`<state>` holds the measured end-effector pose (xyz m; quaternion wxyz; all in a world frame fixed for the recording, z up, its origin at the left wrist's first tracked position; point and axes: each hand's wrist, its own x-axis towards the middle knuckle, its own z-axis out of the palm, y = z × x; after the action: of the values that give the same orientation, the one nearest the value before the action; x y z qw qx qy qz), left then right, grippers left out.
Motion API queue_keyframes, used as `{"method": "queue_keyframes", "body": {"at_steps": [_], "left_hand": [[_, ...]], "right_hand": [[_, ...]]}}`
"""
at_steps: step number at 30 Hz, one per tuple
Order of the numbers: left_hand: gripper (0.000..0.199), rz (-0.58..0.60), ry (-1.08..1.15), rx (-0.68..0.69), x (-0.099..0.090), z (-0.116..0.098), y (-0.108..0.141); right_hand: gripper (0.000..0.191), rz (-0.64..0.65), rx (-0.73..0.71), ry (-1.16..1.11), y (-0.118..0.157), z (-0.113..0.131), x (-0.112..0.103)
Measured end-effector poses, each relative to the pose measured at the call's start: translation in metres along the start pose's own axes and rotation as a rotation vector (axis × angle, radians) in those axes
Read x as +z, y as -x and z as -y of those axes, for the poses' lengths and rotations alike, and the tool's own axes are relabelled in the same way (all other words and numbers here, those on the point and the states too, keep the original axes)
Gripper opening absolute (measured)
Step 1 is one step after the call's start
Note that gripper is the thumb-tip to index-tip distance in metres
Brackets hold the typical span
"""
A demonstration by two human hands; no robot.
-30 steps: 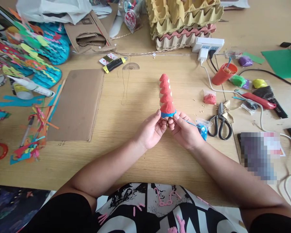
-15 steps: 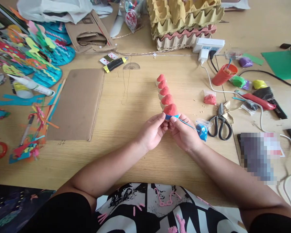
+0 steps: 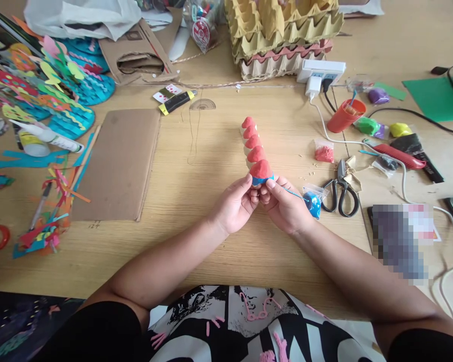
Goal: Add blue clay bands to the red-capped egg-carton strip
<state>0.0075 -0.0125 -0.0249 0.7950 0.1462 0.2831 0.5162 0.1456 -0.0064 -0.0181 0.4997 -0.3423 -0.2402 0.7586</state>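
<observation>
Between my hands is a strip of egg-carton cups (image 3: 248, 148) with red clay on their tops, pointing away from me. Around the lower part of its nearest red-topped cup (image 3: 261, 169) runs a band of blue clay (image 3: 263, 181). My left hand (image 3: 234, 203) grips that near end from the left, thumb at the blue edge. My right hand (image 3: 285, 203) is closed on its right side, thumb pressed on the blue band. Behind the right hand, a thin blue strand (image 3: 295, 193) reaches toward an open bag of blue clay (image 3: 312, 203). The fingertips underneath are partly hidden.
Black-handled scissors (image 3: 340, 193) and a bag of red clay (image 3: 323, 151) lie right. A red cup (image 3: 346, 115) and power strip (image 3: 320, 71) stand farther back. Cardboard (image 3: 117, 166) lies left, near colourful paper scraps (image 3: 47, 231). Egg trays (image 3: 283, 35) are stacked at the back.
The near cup has tilted slightly, and more of the blue band shows toward its left side. Both hands keep their grip; the whole view has shifted a little.
</observation>
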Motion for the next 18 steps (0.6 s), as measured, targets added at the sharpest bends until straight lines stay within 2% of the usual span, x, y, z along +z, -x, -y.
{"method": "queue_keyframes", "body": {"at_steps": [8,18], "left_hand": [[0.035,-0.053,-0.014,-0.009,0.0009,-0.0009,-0.0002],[0.038,-0.007,0.007,-0.041,0.0002,-0.0030,0.0003]], "right_hand": [[0.034,0.019,-0.010,0.010,0.0005,-0.0009,-0.0017],[0.035,0.039,-0.005,-0.006,-0.0005,0.0001,-0.0015]]}}
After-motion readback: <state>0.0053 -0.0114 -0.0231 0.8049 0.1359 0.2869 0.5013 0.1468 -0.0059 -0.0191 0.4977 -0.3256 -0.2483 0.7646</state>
